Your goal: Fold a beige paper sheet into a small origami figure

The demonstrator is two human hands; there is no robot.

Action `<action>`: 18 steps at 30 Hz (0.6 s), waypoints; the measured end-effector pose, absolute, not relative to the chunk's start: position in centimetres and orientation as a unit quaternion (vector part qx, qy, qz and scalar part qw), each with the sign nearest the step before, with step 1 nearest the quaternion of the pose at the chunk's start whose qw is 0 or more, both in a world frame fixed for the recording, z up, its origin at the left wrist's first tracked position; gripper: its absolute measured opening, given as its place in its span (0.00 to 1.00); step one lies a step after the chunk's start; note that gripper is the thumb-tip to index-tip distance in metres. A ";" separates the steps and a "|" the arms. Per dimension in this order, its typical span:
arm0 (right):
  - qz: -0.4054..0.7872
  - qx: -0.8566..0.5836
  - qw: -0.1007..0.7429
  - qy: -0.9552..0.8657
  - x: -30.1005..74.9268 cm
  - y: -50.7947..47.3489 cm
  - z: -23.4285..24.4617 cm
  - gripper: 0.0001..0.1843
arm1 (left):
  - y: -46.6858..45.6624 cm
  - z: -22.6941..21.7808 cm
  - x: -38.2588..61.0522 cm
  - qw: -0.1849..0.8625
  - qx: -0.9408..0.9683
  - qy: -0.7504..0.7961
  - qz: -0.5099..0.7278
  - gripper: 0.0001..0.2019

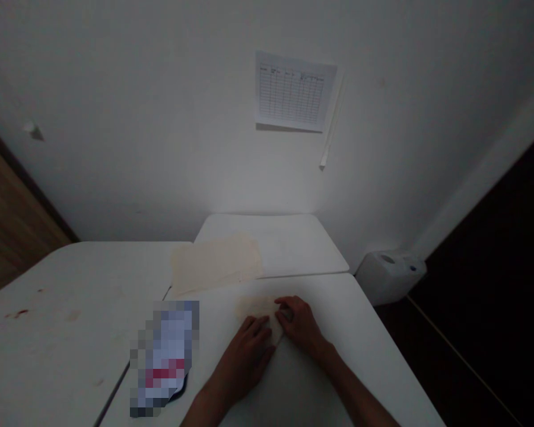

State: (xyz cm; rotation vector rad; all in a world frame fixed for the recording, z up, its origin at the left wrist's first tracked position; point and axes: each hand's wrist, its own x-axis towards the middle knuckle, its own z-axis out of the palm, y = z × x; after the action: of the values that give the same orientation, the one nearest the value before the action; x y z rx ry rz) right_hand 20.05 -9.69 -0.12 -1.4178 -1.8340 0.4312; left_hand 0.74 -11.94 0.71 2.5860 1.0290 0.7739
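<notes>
A pale tan sheet point(254, 307) was held near the middle of the white surface point(342, 338), the left hand point(244, 360) and right hand point(300, 323) being pressed on it unclenched, seemingly to keep it flat.

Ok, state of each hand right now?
Left hand: open, lying flat, fingertips on the tan sheet.
Right hand: fingers curled at the sheet's edge; cannot tell whether it is gripping.

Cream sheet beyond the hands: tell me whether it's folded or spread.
Spread: the cream sheet lies flat across the join of the white tables, with no fold visible.
</notes>
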 end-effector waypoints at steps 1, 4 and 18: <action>0.167 -0.557 0.382 -0.718 20.0 -9.7 -0.1 0.16 | -11.9 0.6 0.7 0.126 0.890 0.354 0.259 0.10; 0.158 -0.556 0.383 -0.721 19.9 -9.7 0.0 0.15 | -11.9 0.5 0.7 0.121 0.894 0.357 0.244 0.11; 0.132 -0.537 0.365 -0.749 19.7 -9.8 0.4 0.14 | -12.0 0.9 0.8 0.117 0.896 0.356 0.236 0.11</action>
State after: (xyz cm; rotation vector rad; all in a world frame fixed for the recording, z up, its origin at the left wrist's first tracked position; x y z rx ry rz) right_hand 19.73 -9.81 0.43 -1.3812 -1.9271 0.3392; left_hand 0.79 -11.97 0.93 2.6231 1.0426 0.6919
